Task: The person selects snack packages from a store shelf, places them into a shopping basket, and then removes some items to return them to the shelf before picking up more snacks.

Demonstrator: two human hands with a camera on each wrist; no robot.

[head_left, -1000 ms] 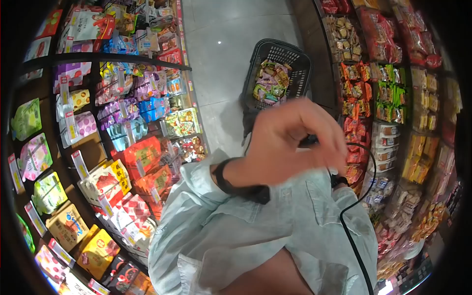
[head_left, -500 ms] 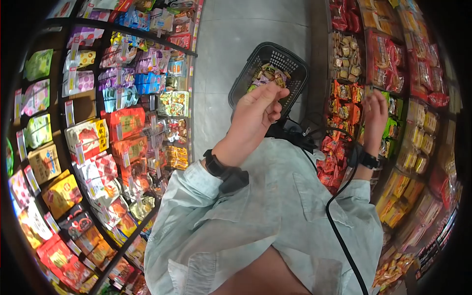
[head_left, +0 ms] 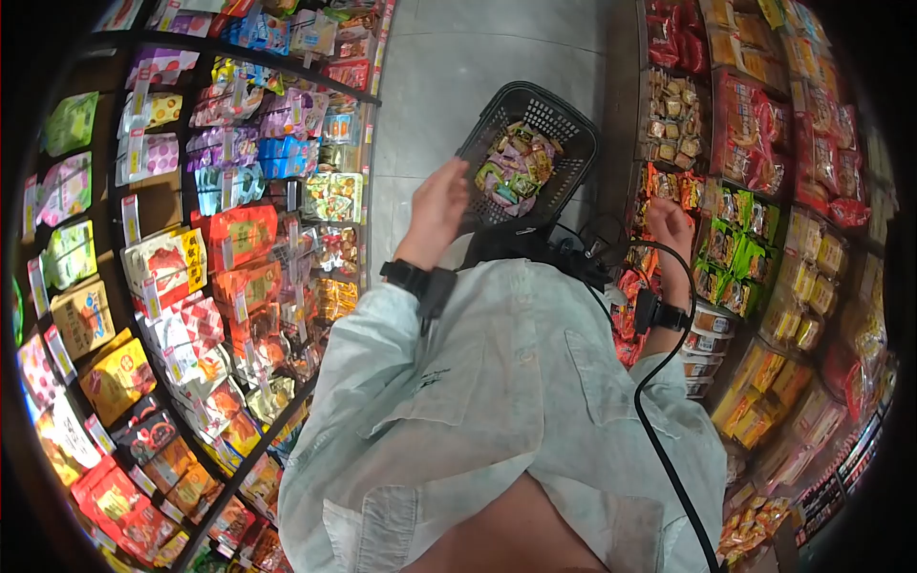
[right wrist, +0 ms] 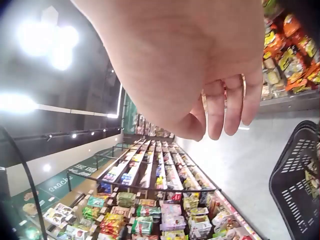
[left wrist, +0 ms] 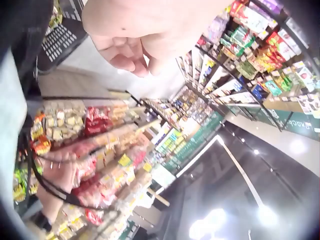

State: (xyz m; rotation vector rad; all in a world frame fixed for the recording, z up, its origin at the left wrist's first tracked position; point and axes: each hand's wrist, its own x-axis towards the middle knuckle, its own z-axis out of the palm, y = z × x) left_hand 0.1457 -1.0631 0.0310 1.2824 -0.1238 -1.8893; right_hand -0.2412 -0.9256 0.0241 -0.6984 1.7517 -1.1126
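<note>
A black perforated basket (head_left: 590, 143) stands on the aisle floor, with several small wrapped snacks (head_left: 519, 170) piled inside. Just left of its near side, in the head view, hovers my left hand (head_left: 437, 208), fingers loosely bent and holding nothing. The left wrist view shows that hand (left wrist: 145, 30) with its fingertips curled softly over an empty palm. My right hand (head_left: 671, 229) is by the right shelf, overlapping the orange and green snack packets (head_left: 734, 250) in the head view. Seen from the right wrist, its fingers (right wrist: 216, 112) hang relaxed and slightly apart, without any item.
Shelves of bagged snacks (head_left: 244, 239) line the left side, with price tags along their dark rails. On the right are bins of wrapped treats (head_left: 673, 105) and red bags (head_left: 750, 119). A black cable (head_left: 659, 439) runs down over the shirt front.
The left hand has come down from close before the camera, passed over the basket with fingertips together, and moved left with looser fingers. The right hand came into view and shifted left and slightly nearer.
</note>
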